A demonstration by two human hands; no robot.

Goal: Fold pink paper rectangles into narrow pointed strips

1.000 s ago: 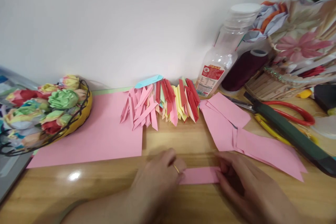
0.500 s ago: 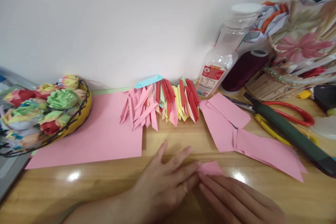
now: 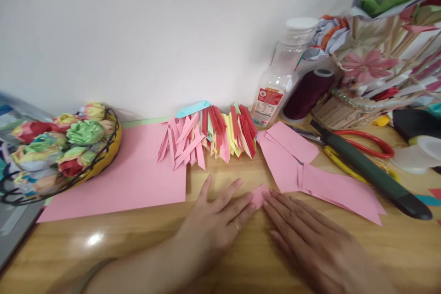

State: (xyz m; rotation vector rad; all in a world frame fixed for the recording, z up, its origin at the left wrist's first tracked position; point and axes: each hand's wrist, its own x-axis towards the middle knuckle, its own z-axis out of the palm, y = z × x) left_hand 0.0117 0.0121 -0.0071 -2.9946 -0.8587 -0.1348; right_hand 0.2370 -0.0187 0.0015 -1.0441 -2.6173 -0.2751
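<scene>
My left hand (image 3: 215, 220) lies flat on the wooden table (image 3: 138, 248), fingers stretched out and apart, a ring on one finger. My right hand (image 3: 306, 234) lies flat beside it, fingers extended. Both press on a small folded pink paper piece (image 3: 259, 194); only its top corner shows between the fingertips, the remainder hidden under the hands. A large pink sheet (image 3: 134, 174) lies to the left. A loose stack of pink cut sheets (image 3: 310, 170) lies to the right.
A row of folded paper strips (image 3: 210, 135) in pink, red and yellow leans at the wall. A basket of paper roses (image 3: 58, 151) stands left. At right: a plastic bottle (image 3: 279, 87), dark thread spool (image 3: 306, 94), red-handled scissors (image 3: 361, 140), a dark tool (image 3: 372, 172).
One second ago a pink strip lay stretched between my hands. Now both hands lie flat over it, fingers extended, with only a folded corner showing. The view has shifted slightly right.
</scene>
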